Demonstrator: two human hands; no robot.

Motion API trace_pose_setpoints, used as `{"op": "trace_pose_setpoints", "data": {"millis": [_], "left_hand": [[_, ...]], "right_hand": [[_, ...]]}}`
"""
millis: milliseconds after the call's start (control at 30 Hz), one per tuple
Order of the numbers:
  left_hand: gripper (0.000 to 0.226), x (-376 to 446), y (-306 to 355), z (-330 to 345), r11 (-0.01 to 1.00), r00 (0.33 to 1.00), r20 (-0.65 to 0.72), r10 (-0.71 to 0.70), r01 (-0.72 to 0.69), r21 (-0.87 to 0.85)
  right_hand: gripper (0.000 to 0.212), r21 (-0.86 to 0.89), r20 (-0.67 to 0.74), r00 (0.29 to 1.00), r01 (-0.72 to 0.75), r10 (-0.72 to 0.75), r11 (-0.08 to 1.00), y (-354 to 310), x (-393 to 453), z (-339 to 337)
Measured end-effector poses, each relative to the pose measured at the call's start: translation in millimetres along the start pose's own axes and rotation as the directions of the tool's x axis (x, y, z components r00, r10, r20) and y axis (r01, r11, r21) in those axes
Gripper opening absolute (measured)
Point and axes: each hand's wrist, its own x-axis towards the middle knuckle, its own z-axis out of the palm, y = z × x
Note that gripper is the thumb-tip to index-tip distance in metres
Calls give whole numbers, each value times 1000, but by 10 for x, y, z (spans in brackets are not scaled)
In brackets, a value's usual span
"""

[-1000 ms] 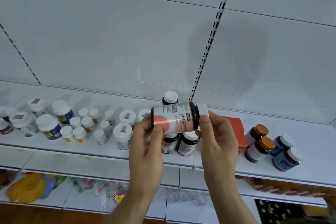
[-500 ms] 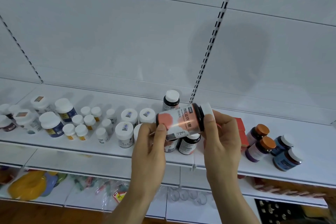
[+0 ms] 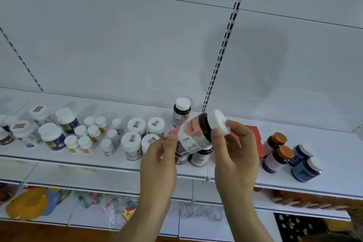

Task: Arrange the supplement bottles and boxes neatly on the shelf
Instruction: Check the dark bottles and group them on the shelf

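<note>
Coral-labelled bottle (image 3: 193, 135) lies tilted, cap toward 2 o'clock, above the shelf (image 3: 334, 165) front, left hand (image 3: 159, 161) pinching its base and right hand (image 3: 234, 151) clasping its white cap, probably to read the label before standing it with matching bottles just behind.

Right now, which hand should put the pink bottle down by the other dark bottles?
The right hand, probably: its fingers grip the pink bottle at the cap end, while the left hand only pinches its base.

White shelf (image 3: 334, 165), bottles (image 3: 131, 144), red boxes (image 3: 255, 133).
</note>
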Motion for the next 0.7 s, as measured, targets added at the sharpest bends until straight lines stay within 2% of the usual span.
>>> {"op": "trace_pose_setpoints", "data": {"millis": [133,233,300,500,600,700], "left_hand": [[29,2,-17,27,994,993,65,-98,101,-48],[28,-5,-8,42,982,984,107,-142,154,-113],[27,2,-13,48,974,979,125,-164,181,-138],[26,37,-64,48,963,973,139,-183,206,-173],[27,20,-61,65,959,978,133,-163,189,-213],[24,-19,-3,92,936,987,109,-114,144,-322]], "right_hand": [[36,-114,37,983,184,-181,976,32,-33,-4],[40,-208,93,932,362,-350,909,49,-33,-16],[43,-244,122,904,427,-409,871,60,-29,-26],[39,-315,159,853,520,-497,794,80,-21,-54],[35,-327,150,866,499,-477,803,116,-7,-86],[28,-336,123,900,433,-417,836,137,2,-116]]}}
